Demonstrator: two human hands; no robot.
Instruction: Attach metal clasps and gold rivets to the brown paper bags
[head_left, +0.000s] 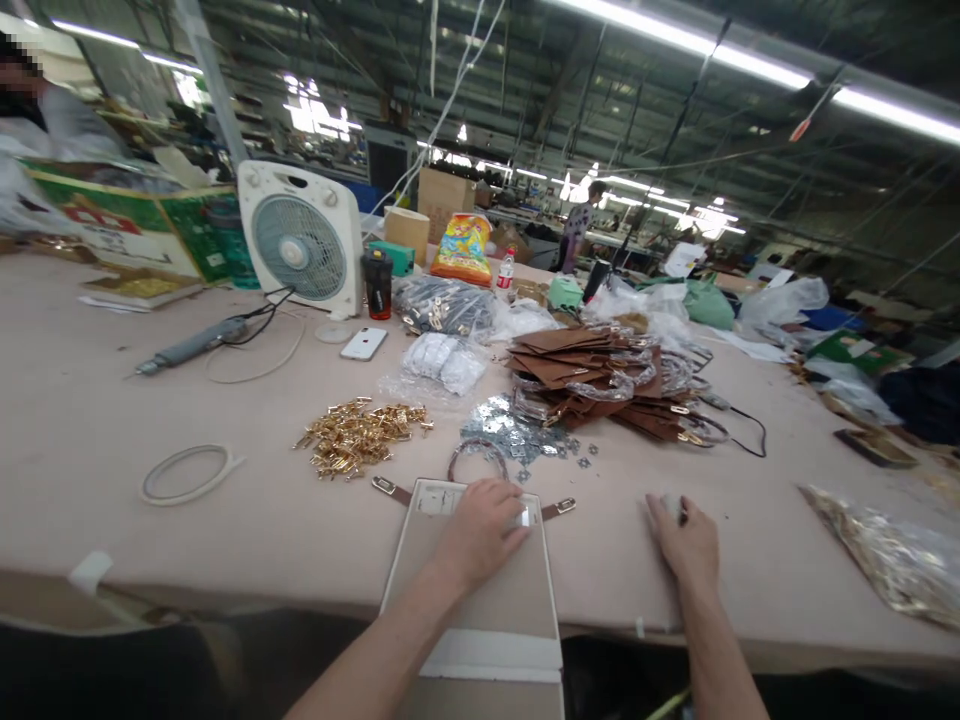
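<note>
My left hand (pixel 484 530) rests on the top end of a flat beige bag panel (pixel 487 600) with white edges, fingers spread over it. A small shiny metal plate (pixel 525 515) shows beside its fingertips. Brown straps with gold clasps (pixel 385 486) stick out on both sides of the panel, and a round handle (pixel 478 455) lies beyond it. To the right, apart from the panel, my right hand (pixel 688 545) is closed around something small and greyish, partly hidden by the fingers and blurred.
Beyond the panel lie a heap of gold fittings (pixel 356 435) and scattered silver metal plates (pixel 502 425). Brown bag pieces (pixel 592 375) are stacked at the right. A corded electric screwdriver (pixel 191 342), a fan (pixel 300 240) and a phone (pixel 364 344) are further left.
</note>
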